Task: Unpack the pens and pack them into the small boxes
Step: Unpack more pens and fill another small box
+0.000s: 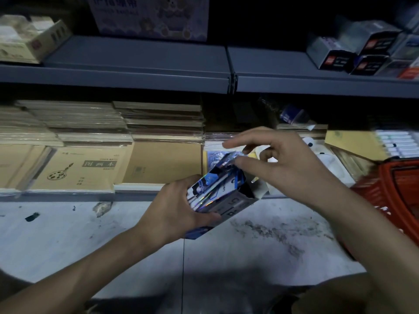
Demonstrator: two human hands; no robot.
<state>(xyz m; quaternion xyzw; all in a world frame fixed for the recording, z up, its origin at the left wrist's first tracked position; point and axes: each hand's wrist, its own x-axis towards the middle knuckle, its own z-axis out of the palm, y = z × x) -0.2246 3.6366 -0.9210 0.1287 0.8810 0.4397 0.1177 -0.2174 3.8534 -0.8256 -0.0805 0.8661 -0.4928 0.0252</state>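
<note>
From my feed, the left hand (174, 209) grips the small box (229, 205) from the side. Its fingers curl under the grey printed face and the thumb lies along the near edge, so the box is held tilted above the floor (136, 234) with its open end pointing up and away. The box flap (260, 191) hangs open on the right side of that mouth. A bundle of shiny blue pen packets (223, 175) stands in the opening, partly inside and partly sticking out past the rim. The right hand (292, 168) hovers over the top of the packets with its fingers loosely spread. The thumb tip sits at the upper end of the bundle and the index finger reaches just above it, but motion blur stops me from telling whether they pinch a packet or only touch it. Behind the hands, the lower shelf carries stacks of brown-covered notebooks (86, 168) in clear wrap. A red basket (396, 184) sits at the right edge, near the right forearm, and a row of white pens (394, 143) lies just above it. On the grey upper shelf (140, 55) I see a pale carton with a bear print (154, 17), a cardboard tray (29, 41) at the far left, and dark boxes with red labels (353, 53) at the right.
</note>
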